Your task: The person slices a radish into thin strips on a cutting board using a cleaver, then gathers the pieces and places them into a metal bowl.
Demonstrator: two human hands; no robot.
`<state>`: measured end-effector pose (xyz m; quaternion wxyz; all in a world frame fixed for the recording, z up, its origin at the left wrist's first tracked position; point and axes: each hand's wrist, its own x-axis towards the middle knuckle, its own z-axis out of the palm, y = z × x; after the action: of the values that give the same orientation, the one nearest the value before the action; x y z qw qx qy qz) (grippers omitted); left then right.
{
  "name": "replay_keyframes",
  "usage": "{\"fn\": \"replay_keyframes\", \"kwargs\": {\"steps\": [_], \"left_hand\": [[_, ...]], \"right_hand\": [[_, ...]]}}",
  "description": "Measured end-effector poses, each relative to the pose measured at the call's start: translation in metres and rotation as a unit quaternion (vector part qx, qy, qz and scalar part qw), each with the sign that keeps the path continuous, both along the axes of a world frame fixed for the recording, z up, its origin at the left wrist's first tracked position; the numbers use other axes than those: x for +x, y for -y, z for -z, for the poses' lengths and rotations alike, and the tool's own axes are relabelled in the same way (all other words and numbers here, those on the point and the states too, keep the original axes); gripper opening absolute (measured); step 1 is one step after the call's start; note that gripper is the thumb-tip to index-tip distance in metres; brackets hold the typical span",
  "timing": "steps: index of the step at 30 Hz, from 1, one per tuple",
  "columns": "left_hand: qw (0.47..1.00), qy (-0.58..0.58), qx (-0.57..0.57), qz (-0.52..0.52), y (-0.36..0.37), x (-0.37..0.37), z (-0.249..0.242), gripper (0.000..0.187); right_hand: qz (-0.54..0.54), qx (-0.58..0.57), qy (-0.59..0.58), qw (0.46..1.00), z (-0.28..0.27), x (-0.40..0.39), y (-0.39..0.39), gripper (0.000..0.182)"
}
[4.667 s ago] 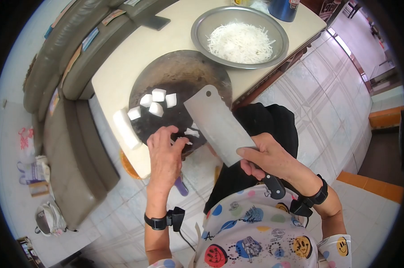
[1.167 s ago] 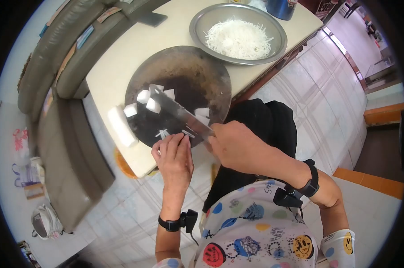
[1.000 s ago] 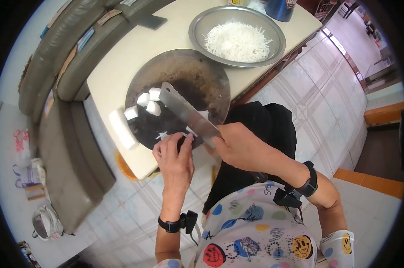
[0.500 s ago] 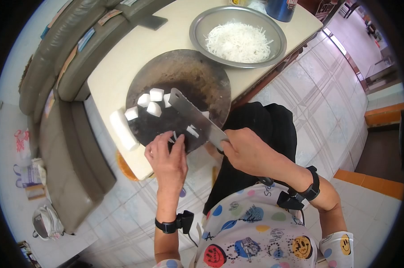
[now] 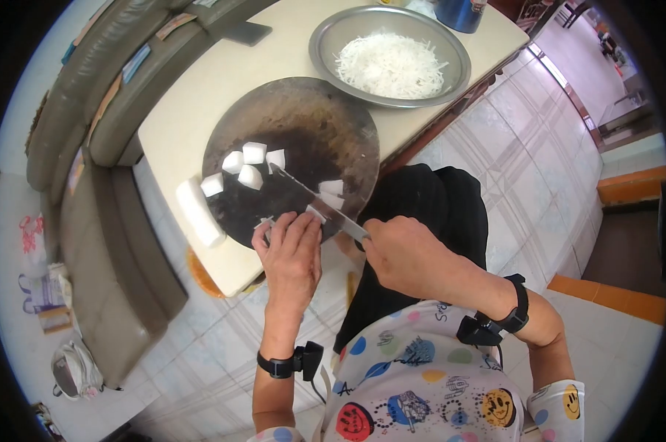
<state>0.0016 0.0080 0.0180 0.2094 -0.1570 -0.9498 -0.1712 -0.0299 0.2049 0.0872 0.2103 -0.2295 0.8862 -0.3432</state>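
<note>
My right hand grips a cleaver, its blade turned nearly edge-on over the near part of a round dark chopping board. Beside the blade my left hand has its fingers bent and pressed down on white radish slices, partly hidden under the fingertips. Two more cut pieces lie right of the blade. Several white radish chunks sit on the board's left side. A long peeled radish length rests along the board's left edge.
A metal bowl holding white shreds stands behind the board. A blue container is at the table's far end, and a dark flat object lies at the back left. A grey sofa runs along the left.
My left hand has moved right, toward the blade, onto the slices. The cleaver has turned from showing its broad face to nearly edge-on, and cut pieces right of it now show.
</note>
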Motion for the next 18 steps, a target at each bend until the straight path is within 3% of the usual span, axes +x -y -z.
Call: {"fn": "replay_keyframes", "kwargs": {"steps": [9,11,12,14,18], "left_hand": [[1.000,-0.004,0.003,0.000,-0.001,-0.001,0.000,0.021],[1.000,0.001,0.004,0.000,0.000,0.000,0.001,0.021],[1.000,0.004,0.004,0.000,0.000,0.000,0.001,0.022],[1.000,0.010,-0.001,0.002,0.002,0.001,0.002,0.023],[1.000,0.013,0.001,0.006,0.002,0.003,0.001,0.025]], "right_hand": [[-0.024,0.058,0.017,0.998,-0.007,0.012,0.007,0.012],[-0.047,0.078,-0.006,0.996,-0.013,0.014,0.013,0.033],[-0.047,0.079,-0.005,0.996,-0.015,0.013,0.016,0.033],[-0.083,0.096,-0.009,0.992,-0.018,0.011,0.022,0.020],[-0.073,0.047,-0.078,0.993,0.002,0.003,0.030,0.015]]}}
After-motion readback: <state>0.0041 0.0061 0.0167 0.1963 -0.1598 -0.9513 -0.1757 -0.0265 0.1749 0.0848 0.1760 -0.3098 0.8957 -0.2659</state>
